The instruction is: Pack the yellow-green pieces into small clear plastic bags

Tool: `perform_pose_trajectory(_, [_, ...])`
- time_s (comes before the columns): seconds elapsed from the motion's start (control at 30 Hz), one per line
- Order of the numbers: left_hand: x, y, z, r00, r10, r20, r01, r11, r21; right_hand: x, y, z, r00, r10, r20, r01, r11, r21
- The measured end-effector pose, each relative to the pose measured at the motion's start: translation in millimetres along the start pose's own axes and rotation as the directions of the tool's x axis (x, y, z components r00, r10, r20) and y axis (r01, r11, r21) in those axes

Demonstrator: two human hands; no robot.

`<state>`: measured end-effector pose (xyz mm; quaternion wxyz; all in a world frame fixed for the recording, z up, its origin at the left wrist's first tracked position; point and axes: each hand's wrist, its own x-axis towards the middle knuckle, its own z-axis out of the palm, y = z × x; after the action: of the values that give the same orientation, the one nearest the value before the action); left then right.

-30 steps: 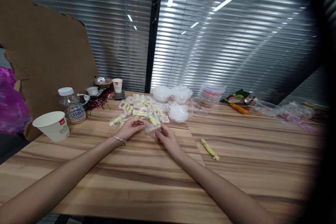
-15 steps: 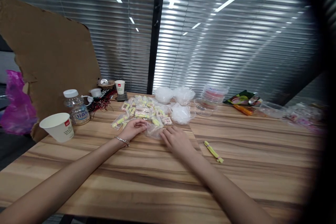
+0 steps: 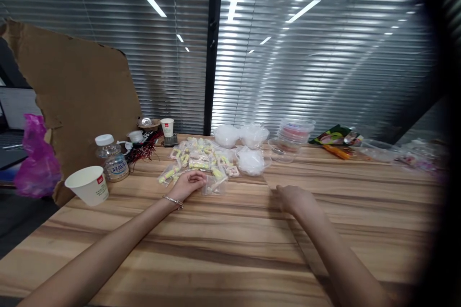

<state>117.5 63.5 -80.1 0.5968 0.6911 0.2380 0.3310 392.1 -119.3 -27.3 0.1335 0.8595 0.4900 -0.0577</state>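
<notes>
My left hand (image 3: 189, 185) pinches the left edge of a small clear plastic bag (image 3: 215, 187) lying on the table. A pale, thin shape shows inside or under the bag; I cannot make out which. Just behind it spreads a pile of small clear packets (image 3: 198, 156) with yellow and pink pieces in them. To the right, my right hand (image 3: 296, 200) is low over the wooden tabletop, blurred, with its fingertips mostly out of sight. The yellow tied bundle seen earlier in that area is hidden now.
Clear bowls of white stuff (image 3: 250, 160) and stacked plastic tubs (image 3: 295, 130) stand behind. At left are a paper cup (image 3: 88, 186), a bottle (image 3: 112, 160) and a cardboard sheet (image 3: 90, 91). An orange-handled tool (image 3: 336, 152) lies back right.
My right hand has left the plastic bag and moved right, to where the yellow bundle lay. My left hand stays at the bag. The view has tilted slightly up.
</notes>
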Motion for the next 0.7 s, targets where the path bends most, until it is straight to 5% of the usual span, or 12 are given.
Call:
perform_pose_trajectory(0.17, [2,-2,0.4,0.998,-0.033,0.049,0.036,0.998,-0.058,5,2,4,0.988,-0.153,-0.026,0.154,0.988,0.012])
perform_pose_trajectory(0.3, [-1,2,1.1,0.993,-0.02,0.12,0.02,1.0,0.002,0,-28,4,0.948,-0.302,-0.102,0.305,0.952,0.016])
perform_pose_trajectory(0.43, [-5,8,1.7,0.981,0.0,0.194,-0.009,0.999,0.045,-11,-72,10,0.747,-0.553,-0.37,0.561,0.822,-0.096])
perform_pose_trajectory(0.57, [-8,12,2.2,0.971,0.025,0.238,-0.033,0.999,0.029,-20,-97,17,0.508,-0.727,-0.462,0.748,0.638,-0.181])
perform_pose_trajectory(0.7, [-8,15,2.0,0.962,0.012,0.272,-0.027,0.998,0.051,-22,-99,20,0.438,-0.72,-0.539,0.797,0.588,-0.139])
